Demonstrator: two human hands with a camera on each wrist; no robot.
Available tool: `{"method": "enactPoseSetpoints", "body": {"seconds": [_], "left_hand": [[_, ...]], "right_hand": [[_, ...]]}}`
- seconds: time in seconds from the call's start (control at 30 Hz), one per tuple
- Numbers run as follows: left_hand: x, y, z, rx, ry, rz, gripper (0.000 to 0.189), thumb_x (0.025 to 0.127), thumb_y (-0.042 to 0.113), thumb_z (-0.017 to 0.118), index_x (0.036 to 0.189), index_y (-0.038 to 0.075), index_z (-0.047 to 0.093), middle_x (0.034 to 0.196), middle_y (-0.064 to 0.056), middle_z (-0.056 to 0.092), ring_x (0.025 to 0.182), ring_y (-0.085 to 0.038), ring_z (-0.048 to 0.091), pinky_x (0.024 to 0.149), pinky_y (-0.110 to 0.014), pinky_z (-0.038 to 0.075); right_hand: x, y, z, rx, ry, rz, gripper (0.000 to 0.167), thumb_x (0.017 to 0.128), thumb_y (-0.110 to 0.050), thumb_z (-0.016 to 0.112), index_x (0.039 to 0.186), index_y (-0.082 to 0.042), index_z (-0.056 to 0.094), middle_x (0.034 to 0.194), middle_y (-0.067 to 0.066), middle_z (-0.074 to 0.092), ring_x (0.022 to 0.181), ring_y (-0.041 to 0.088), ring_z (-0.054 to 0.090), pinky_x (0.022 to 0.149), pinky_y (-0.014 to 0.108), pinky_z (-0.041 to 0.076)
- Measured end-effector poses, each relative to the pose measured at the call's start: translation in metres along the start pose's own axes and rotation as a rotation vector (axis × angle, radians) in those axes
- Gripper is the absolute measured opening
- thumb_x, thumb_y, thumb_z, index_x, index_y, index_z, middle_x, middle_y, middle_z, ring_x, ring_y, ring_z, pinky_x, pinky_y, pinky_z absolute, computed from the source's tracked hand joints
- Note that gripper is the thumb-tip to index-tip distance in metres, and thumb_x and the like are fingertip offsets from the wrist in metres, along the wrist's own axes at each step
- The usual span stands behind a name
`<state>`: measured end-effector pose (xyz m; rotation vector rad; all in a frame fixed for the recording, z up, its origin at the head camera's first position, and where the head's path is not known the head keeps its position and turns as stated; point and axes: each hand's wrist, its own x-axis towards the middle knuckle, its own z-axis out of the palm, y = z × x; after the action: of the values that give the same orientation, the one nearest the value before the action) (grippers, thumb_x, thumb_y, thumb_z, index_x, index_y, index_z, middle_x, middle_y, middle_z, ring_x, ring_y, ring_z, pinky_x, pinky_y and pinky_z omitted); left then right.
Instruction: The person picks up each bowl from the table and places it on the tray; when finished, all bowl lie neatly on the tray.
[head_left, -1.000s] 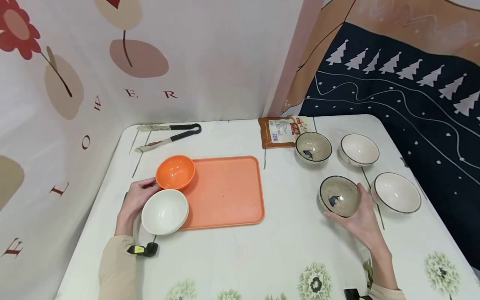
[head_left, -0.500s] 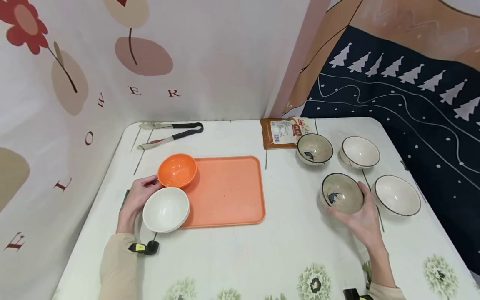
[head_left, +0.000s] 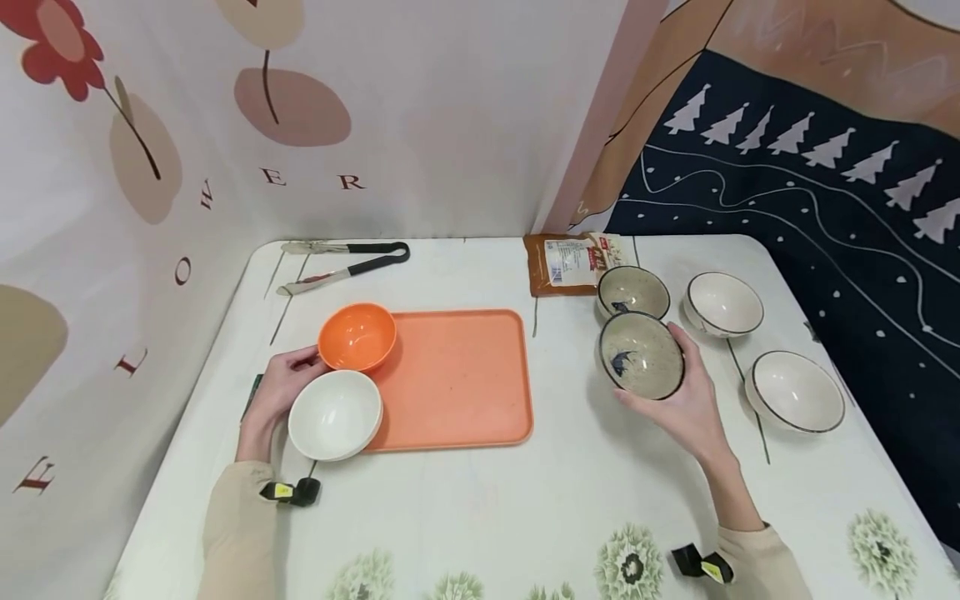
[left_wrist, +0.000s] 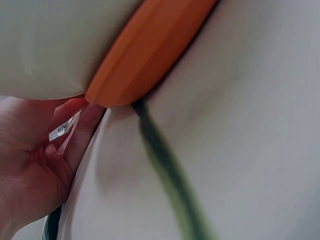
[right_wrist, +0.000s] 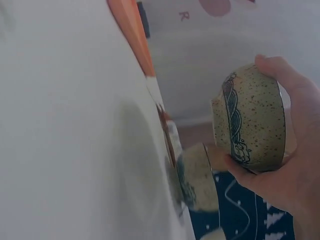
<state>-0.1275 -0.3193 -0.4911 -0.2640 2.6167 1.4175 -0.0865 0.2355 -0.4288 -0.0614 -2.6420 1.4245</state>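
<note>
My right hand (head_left: 682, 408) grips a grey-beige speckled bowl (head_left: 640, 358) with a dark rim and a blue fish inside. The right wrist view shows this held bowl (right_wrist: 255, 120) raised off the table, its patterned outer side facing the camera. A matching grey bowl (head_left: 633, 287) stands just behind it. My left hand (head_left: 281, 387) pinches the left rim of an orange-pink tray (head_left: 457, 375), its fingertips partly hidden by bowls. On the tray's left part are an orange bowl (head_left: 357, 336) and a white bowl (head_left: 335, 414). In the left wrist view, fingers (left_wrist: 85, 130) meet the tray's edge (left_wrist: 145, 55).
Two white dark-rimmed bowls stand at the right, a rear bowl (head_left: 724, 303) and a nearer bowl (head_left: 795, 392). A brown food packet (head_left: 566, 265) lies at the back. Tongs (head_left: 352, 268) lie at the back left. Patterned curtains (head_left: 450, 117) border the table.
My right hand has lifted the grey bowl and carried it left and toward the back, closer to the matching bowl. My left hand keeps its place at the tray's rim.
</note>
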Motion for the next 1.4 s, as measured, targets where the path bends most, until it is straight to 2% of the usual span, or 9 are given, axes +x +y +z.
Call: {"method": "enactPoseSetpoints", "body": {"seconds": [0.23,0.4,0.67,0.9,1.13,1.4], "left_hand": [[0.000,0.001,0.001,0.012,-0.012,-0.001,0.053,0.103,0.036,0.059,0.145,0.005,0.054,0.105,-0.006,0.065,0.085,-0.003,0.058,0.072,-0.019,0.051],[-0.002,0.003,0.001,0.017,-0.010,-0.001,0.054,0.103,0.036,0.059,0.145,0.003,0.054,0.109,-0.011,0.065,0.086,-0.001,0.058,0.073,-0.017,0.051],[-0.003,0.001,0.001,0.014,-0.004,0.001,0.053,0.103,0.035,0.059,0.145,0.003,0.054,0.109,-0.010,0.065,0.086,-0.001,0.058,0.072,-0.018,0.051],[-0.003,0.000,0.000,0.025,0.005,0.003,0.054,0.103,0.036,0.059,0.145,0.003,0.054,0.112,-0.011,0.065,0.087,0.000,0.057,0.073,-0.016,0.050],[-0.003,-0.001,0.001,0.027,0.013,0.010,0.051,0.103,0.035,0.059,0.143,0.003,0.056,0.101,-0.002,0.065,0.084,-0.004,0.057,0.071,-0.020,0.050],[-0.002,0.000,0.003,0.033,0.019,0.020,0.051,0.103,0.034,0.059,0.143,0.002,0.057,0.105,-0.008,0.065,0.083,-0.004,0.057,0.070,-0.019,0.050]], "right_hand": [[0.012,-0.017,0.024,0.011,-0.063,-0.107,0.119,0.062,-0.024,0.096,0.159,-0.010,0.027,0.157,0.018,0.039,0.142,0.040,0.040,0.112,0.065,0.032],[0.018,-0.029,0.040,0.013,-0.121,-0.152,0.120,0.061,-0.027,0.096,0.158,-0.011,0.028,0.156,0.018,0.039,0.140,0.039,0.042,0.112,0.064,0.033],[0.021,-0.048,0.071,0.057,-0.215,-0.234,0.121,0.060,-0.030,0.096,0.157,-0.009,0.029,0.152,0.018,0.044,0.135,0.037,0.048,0.108,0.063,0.040],[0.018,-0.062,0.105,0.100,-0.315,-0.243,0.122,0.059,-0.036,0.096,0.158,-0.012,0.028,0.150,0.013,0.046,0.135,0.032,0.048,0.108,0.059,0.042],[0.017,-0.068,0.138,0.100,-0.376,-0.299,0.123,0.057,-0.041,0.096,0.157,-0.014,0.030,0.148,0.010,0.048,0.133,0.030,0.050,0.108,0.057,0.042],[0.011,-0.072,0.164,0.068,-0.471,-0.358,0.126,0.057,-0.044,0.095,0.158,-0.010,0.028,0.151,0.009,0.045,0.135,0.027,0.048,0.107,0.055,0.044]]}}
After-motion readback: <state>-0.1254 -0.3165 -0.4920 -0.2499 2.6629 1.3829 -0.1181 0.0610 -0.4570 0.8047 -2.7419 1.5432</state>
